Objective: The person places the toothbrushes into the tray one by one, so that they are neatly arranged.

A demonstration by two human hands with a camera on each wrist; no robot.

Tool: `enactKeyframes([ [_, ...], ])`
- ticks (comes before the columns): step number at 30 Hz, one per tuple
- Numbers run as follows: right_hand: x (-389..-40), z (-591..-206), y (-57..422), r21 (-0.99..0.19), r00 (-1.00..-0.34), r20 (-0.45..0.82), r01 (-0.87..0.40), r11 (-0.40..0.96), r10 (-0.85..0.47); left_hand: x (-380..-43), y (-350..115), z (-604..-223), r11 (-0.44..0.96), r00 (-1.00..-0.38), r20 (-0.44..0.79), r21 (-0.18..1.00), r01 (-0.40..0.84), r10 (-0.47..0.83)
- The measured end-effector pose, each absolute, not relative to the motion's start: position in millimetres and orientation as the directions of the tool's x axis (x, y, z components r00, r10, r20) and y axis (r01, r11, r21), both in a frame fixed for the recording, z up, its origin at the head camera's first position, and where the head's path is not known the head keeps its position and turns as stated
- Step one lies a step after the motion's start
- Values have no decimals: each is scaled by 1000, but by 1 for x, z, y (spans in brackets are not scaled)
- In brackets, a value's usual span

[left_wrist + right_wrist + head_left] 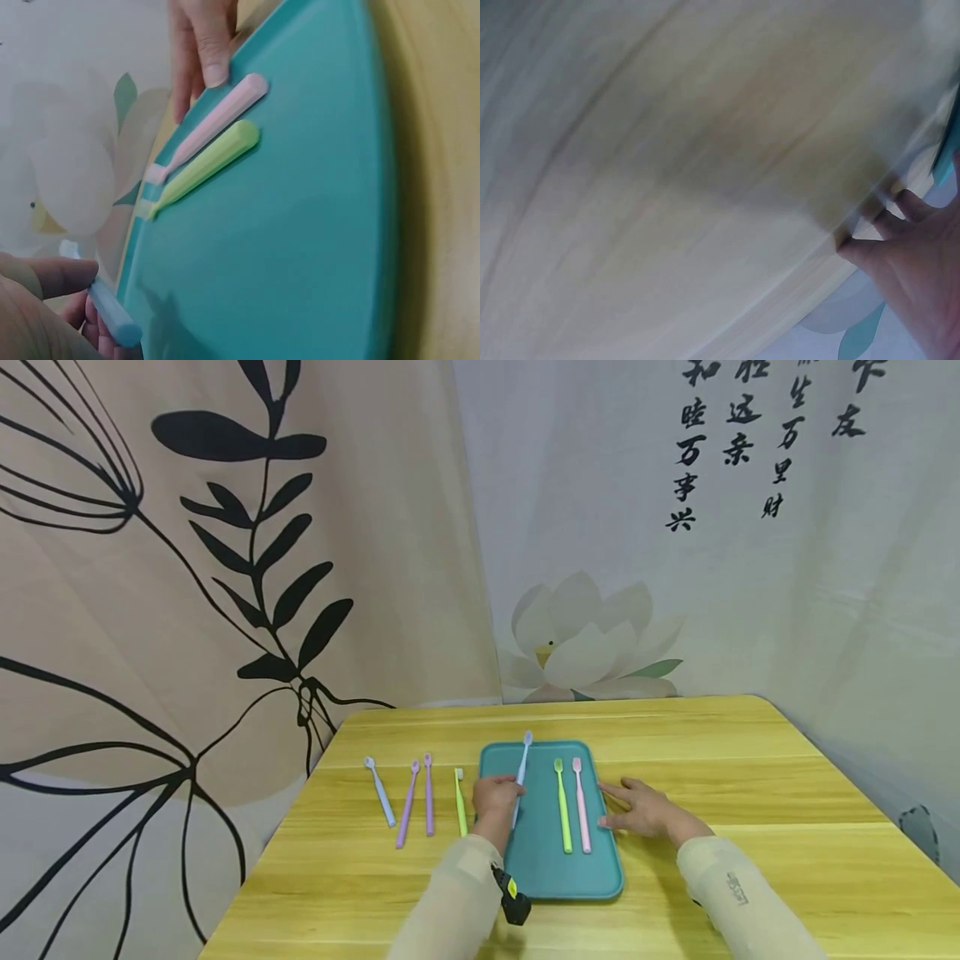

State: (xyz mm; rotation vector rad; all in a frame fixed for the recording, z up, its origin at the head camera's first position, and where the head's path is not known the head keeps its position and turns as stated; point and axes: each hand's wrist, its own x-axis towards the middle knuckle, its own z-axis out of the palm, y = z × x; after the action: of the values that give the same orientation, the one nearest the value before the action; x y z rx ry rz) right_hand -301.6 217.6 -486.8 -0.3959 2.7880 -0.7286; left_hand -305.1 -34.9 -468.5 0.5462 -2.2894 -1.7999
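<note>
Here, blue toothbrush (pixel 522 768) in left fingers (pixel 67 276), room toward tray's near edge (pixel 573 896).

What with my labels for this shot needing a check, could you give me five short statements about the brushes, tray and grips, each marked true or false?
1. The left grip holds a blue brush. True.
2. The tray is red. False: it is blue-green.
3. Two purple brushes lie on the table, off the tray. True.
4. The right grip holds a brush. False: it holds none; its fingers are at the tray's right edge.
5. In the head view, the pink brush lies just right of the tray's green brush. True.
</note>
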Motion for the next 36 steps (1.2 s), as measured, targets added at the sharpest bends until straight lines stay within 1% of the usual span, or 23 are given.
enactKeyframes([
  [15, -300, -487, 218, -502, -934, -144, -215, 838, -326, -291, -11, -479, 341, -920, -53, 919, -197, -387],
  [20, -301, -488, 218, -505, -935, -146, -209, 838, -322, -288, -4, -481, 353, -920, -50, 914, -198, -388],
  [29, -301, -487, 217, -504, -932, -143, -220, 835, -332, -283, 0, -480, 353, -928, -90, 908, -226, -363],
  [32, -301, -485, 217, -503, -933, -142, -219, 836, -330, -283, 1, -481, 371, -930, -76, 903, -217, -360],
  [36, -300, -485, 217, -501, -935, -145, -214, 839, -325, -283, 2, -483, 425, -936, -25, 887, -183, -350],
])
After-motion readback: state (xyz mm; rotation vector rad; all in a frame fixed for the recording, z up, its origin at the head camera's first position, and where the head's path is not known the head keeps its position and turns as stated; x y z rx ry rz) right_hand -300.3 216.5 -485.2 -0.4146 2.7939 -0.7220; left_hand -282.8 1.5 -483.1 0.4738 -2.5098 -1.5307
